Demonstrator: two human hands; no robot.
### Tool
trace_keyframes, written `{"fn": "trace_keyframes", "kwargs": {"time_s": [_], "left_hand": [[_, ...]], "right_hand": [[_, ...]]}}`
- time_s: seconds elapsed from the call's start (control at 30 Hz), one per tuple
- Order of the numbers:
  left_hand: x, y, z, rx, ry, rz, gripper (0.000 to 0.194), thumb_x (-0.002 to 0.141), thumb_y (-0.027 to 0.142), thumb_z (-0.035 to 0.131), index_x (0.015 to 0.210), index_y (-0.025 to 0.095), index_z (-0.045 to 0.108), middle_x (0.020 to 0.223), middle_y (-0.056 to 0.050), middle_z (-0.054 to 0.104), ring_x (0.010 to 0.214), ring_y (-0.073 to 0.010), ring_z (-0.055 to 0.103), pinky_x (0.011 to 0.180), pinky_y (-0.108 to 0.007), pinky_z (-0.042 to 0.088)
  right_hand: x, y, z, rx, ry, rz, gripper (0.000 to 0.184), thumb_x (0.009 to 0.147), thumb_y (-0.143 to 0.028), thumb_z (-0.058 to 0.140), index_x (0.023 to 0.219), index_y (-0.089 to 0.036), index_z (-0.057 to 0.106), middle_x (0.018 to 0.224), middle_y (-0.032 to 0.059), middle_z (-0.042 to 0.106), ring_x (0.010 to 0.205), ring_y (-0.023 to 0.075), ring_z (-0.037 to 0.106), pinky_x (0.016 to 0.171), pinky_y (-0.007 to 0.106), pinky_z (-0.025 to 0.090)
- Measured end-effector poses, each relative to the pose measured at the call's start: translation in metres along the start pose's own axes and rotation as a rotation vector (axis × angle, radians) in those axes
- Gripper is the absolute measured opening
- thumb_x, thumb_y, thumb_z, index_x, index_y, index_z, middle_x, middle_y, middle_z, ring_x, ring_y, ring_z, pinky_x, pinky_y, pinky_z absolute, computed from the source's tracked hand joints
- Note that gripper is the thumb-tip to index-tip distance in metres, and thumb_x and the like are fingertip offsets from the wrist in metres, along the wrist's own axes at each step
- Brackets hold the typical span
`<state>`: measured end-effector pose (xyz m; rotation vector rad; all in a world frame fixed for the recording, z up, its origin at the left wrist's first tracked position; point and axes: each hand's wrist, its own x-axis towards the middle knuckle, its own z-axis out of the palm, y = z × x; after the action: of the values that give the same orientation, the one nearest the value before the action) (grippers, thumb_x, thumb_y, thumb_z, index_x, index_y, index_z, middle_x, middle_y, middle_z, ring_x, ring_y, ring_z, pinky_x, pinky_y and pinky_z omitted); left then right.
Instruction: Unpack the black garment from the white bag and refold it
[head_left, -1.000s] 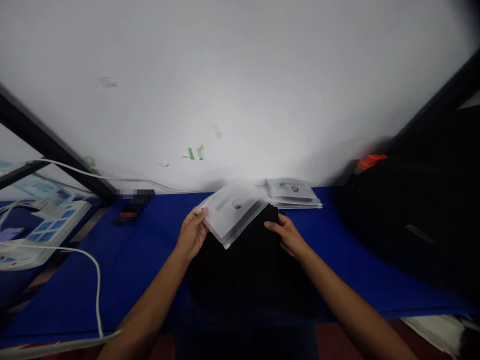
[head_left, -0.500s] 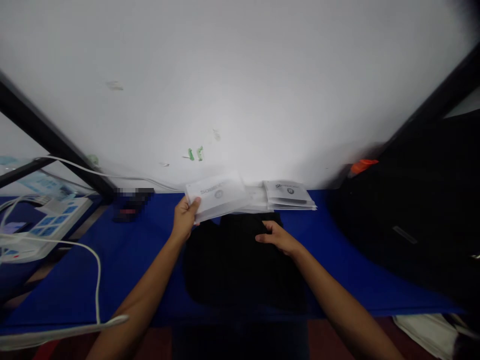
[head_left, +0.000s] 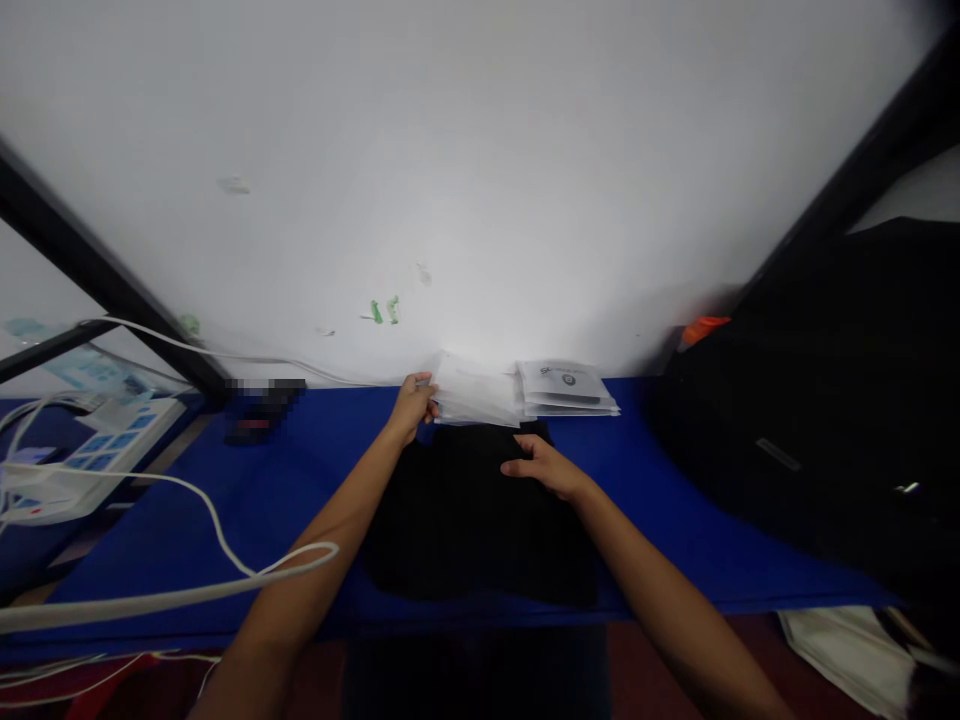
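My left hand (head_left: 414,408) is closed at the left edge of a frosted white plastic bag (head_left: 476,392), its thumb and fingers at the bag's corner. This bag lies low against the wall, on or among similar ones. Just right of it is a small stack of printed plastic bags (head_left: 568,385) with dark lettering and a round logo. A folded black cloth (head_left: 480,520) lies in front of the bags. My right hand (head_left: 546,466) rests on the cloth's upper right part, thumb and forefinger apart. Its other fingers are partly hidden.
A blue tabletop (head_left: 315,470) runs along the white wall. White cables (head_left: 217,520) and a power strip (head_left: 112,455) lie on the left, near a dark blurred item (head_left: 262,412). A large black bag (head_left: 810,430) with an orange piece (head_left: 703,330) stands right.
My left hand has moved right and slightly back, bringing the plastic bag down toward the others by the wall. The right hand stays on the black cloth. The view has shifted slightly.
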<state>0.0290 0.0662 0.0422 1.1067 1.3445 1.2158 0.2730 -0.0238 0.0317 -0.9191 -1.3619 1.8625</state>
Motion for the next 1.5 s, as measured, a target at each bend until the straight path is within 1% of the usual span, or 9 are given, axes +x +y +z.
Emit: {"fn": "trace_keyframes", "kwargs": {"time_s": [0.37,0.63,0.77,1.0,1.13,1.27,1.33,1.4,1.5], "left_hand": [[-0.002,-0.014,0.006,-0.003,0.028,0.019,0.04,0.079,0.011,0.059,0.112,0.018,0.037,0.072,0.005,0.057,0.045,-0.0092,0.06,0.046,-0.02,0.05],[-0.003,-0.038,0.006,0.076,-0.022,0.018,0.013,0.082,0.026,0.06,0.082,0.017,0.05,0.042,0.012,0.039,0.026,-0.0048,0.033,0.031,-0.015,0.019],[-0.003,-0.037,0.01,0.076,0.001,0.033,0.014,0.088,0.032,0.052,0.09,0.019,0.047,0.046,0.012,0.04,0.03,-0.0043,0.031,0.034,-0.014,0.021],[-0.004,-0.036,0.011,0.208,-0.082,0.014,0.027,0.084,0.035,0.061,0.101,0.016,0.053,0.063,0.003,0.059,0.033,-0.0064,0.038,0.036,-0.019,0.026],[-0.003,-0.032,0.001,0.324,-0.018,0.083,0.037,0.08,0.038,0.068,0.108,0.015,0.059,0.083,-0.005,0.064,0.058,-0.0152,0.058,0.051,-0.024,0.042],[-0.016,-0.026,-0.007,0.615,0.184,0.394,0.052,0.079,0.04,0.069,0.124,0.018,0.055,0.118,-0.013,0.057,0.105,-0.0275,0.058,0.085,-0.037,0.048],[-0.03,-0.019,-0.008,0.655,0.083,0.535,0.042,0.085,0.042,0.063,0.12,0.019,0.058,0.117,-0.012,0.058,0.108,-0.027,0.057,0.092,-0.041,0.047],[-0.045,-0.008,-0.007,0.605,-0.178,0.583,0.038,0.087,0.044,0.061,0.117,0.021,0.059,0.116,-0.009,0.06,0.106,-0.0247,0.059,0.091,-0.04,0.048],[-0.066,0.008,-0.002,0.575,-0.604,0.549,0.069,0.075,0.047,0.075,0.135,0.027,0.048,0.135,-0.009,0.054,0.12,-0.0272,0.054,0.098,-0.042,0.046]], "right_hand": [[0.004,0.002,-0.001,0.011,0.012,0.014,0.031,0.064,-0.029,0.081,0.09,-0.015,0.069,0.079,-0.0013,0.069,0.067,0.0127,0.063,0.065,0.024,0.048],[0.003,0.002,-0.003,0.002,0.027,0.036,0.031,0.064,-0.03,0.081,0.089,-0.016,0.069,0.079,-0.0013,0.07,0.067,0.0133,0.063,0.065,0.025,0.049],[0.005,0.004,-0.003,-0.008,0.025,0.042,0.03,0.064,-0.03,0.081,0.088,-0.016,0.069,0.079,-0.0013,0.07,0.067,0.0133,0.063,0.065,0.025,0.049],[0.007,0.008,-0.004,-0.041,0.001,0.042,0.028,0.067,-0.03,0.08,0.089,-0.016,0.069,0.079,-0.0017,0.07,0.068,0.0134,0.063,0.067,0.026,0.048],[0.008,0.008,-0.006,-0.036,0.008,0.045,0.027,0.068,-0.03,0.079,0.089,-0.017,0.069,0.08,-0.0013,0.07,0.069,0.0139,0.064,0.068,0.027,0.049],[0.008,0.008,-0.007,0.004,0.029,0.029,0.027,0.069,-0.029,0.08,0.091,-0.017,0.07,0.083,-0.0011,0.071,0.071,0.0134,0.065,0.071,0.026,0.049],[0.009,0.008,-0.006,0.036,0.033,0.023,0.029,0.069,-0.03,0.08,0.093,-0.017,0.07,0.085,-0.0005,0.072,0.073,0.0134,0.066,0.072,0.026,0.049],[0.008,0.007,-0.003,0.057,0.023,0.02,0.031,0.069,-0.031,0.081,0.095,-0.017,0.071,0.088,0.0006,0.073,0.074,0.0136,0.067,0.073,0.026,0.05],[0.005,0.005,0.001,0.071,0.007,0.027,0.034,0.07,-0.034,0.081,0.097,-0.016,0.07,0.085,0.0008,0.073,0.07,0.0128,0.067,0.069,0.024,0.051]]}}
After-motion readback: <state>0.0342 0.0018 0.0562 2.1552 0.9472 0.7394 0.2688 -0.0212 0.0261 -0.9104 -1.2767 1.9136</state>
